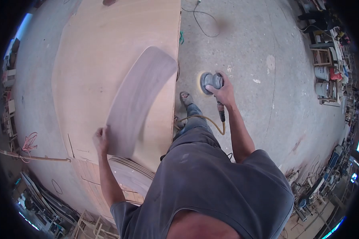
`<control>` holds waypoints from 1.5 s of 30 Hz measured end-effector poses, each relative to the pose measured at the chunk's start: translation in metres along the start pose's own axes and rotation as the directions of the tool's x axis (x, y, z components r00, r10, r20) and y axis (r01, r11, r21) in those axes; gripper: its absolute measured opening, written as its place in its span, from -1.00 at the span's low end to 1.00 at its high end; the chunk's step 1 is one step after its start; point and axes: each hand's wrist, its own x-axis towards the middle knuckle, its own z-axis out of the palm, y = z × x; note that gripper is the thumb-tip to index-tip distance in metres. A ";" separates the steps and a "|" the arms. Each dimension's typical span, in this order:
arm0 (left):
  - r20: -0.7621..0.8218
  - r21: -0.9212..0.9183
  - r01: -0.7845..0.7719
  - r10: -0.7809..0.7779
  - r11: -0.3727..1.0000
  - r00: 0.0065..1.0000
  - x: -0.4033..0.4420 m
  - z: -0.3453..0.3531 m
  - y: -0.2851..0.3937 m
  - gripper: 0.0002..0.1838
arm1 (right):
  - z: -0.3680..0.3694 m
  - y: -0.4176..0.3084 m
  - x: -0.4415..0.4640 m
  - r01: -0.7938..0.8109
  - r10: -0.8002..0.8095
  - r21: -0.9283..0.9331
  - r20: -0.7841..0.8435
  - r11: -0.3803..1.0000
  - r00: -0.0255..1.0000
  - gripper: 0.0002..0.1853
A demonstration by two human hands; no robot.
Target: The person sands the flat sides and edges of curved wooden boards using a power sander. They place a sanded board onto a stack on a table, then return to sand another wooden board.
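Note:
My left hand [101, 141] is closed on the lower left edge of a curved wooden panel [141, 95], greyish-brown and slightly blurred. The panel extends over the pale plywood tabletop [87, 71], its far end near the table's right edge. In my right hand [224, 92] is a round orbital sander [211, 81], gripped by its body and held off the table, over the floor side. Its pad has a yellowish rim and faces left. From its handle a yellow hose [215, 126] loops down past my leg.
More curved panels [131, 171] lie stacked by the table's near end. A dark cable [205, 20] lies on the concrete floor [251, 51]. Buckets [322, 88] and a wooden stool [322, 57] stand at the right. Clutter [327, 179] lines the lower right.

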 end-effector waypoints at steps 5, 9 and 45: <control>-0.183 0.509 -0.396 0.546 0.764 0.818 -0.046 -0.002 0.026 -0.78 | -0.002 -0.007 0.006 0.006 -0.006 -0.007 -0.047 1.000 0.999 -0.18; -0.049 0.420 -0.465 0.531 0.779 0.846 -0.081 0.071 -0.002 -0.68 | -0.003 -0.028 0.013 0.101 -0.102 0.043 0.024 0.994 0.994 -0.19; -0.236 0.295 -0.242 0.315 0.925 0.919 0.053 0.166 0.092 -0.31 | 0.196 -0.091 0.164 0.332 -0.128 -0.382 0.469 0.862 0.874 -0.23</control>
